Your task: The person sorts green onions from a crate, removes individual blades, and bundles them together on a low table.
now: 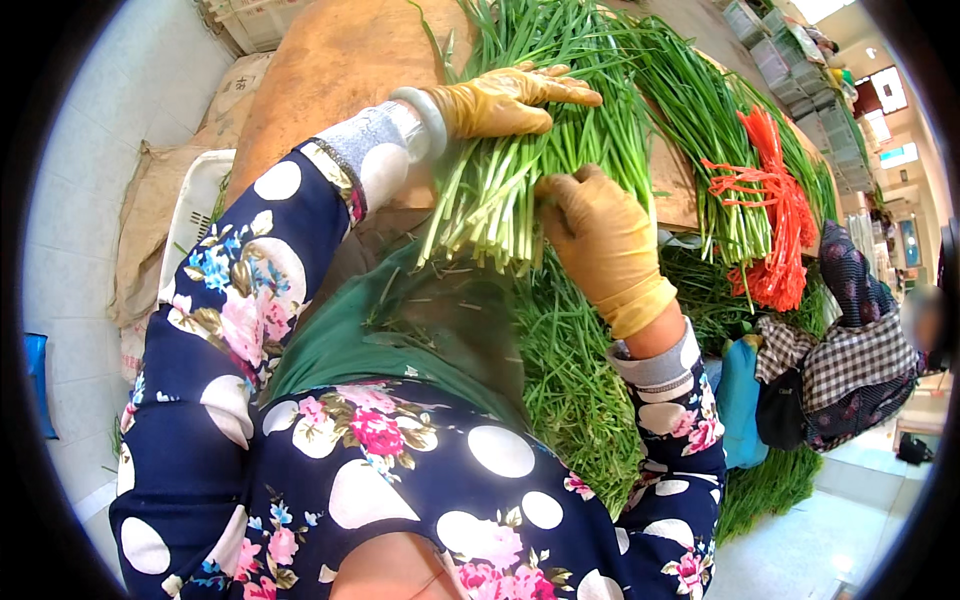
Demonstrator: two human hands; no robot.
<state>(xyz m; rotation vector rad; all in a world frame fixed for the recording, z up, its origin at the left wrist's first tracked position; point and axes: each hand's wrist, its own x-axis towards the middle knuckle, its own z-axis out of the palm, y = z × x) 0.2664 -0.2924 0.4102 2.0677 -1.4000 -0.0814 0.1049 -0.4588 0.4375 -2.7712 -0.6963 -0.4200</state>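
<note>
A thick layer of long green leafy stalks, like garlic chives (600, 142), lies on a worn wooden table (345, 60), pale cut ends hanging over the edge towards me. My left hand (517, 101), in a yellow rubber glove, lies across the stalks with its fingers spread. Lower and to the right, my right hand (596, 240), gloved alike, is at the cut ends with its fingers curled; whether stalks are pinched in them is hidden. Right of it lies another heap of stalks (682, 105), with a hank of red plastic ties (780, 202) on it.
Loose greens (577, 382) are heaped below the table edge, right of my green apron (345, 337). A white plastic basket (199, 195) and brown sacks (150, 217) stand at left. A person in a checked garment (847, 367) is at right. Crates (780, 67) are stacked beyond.
</note>
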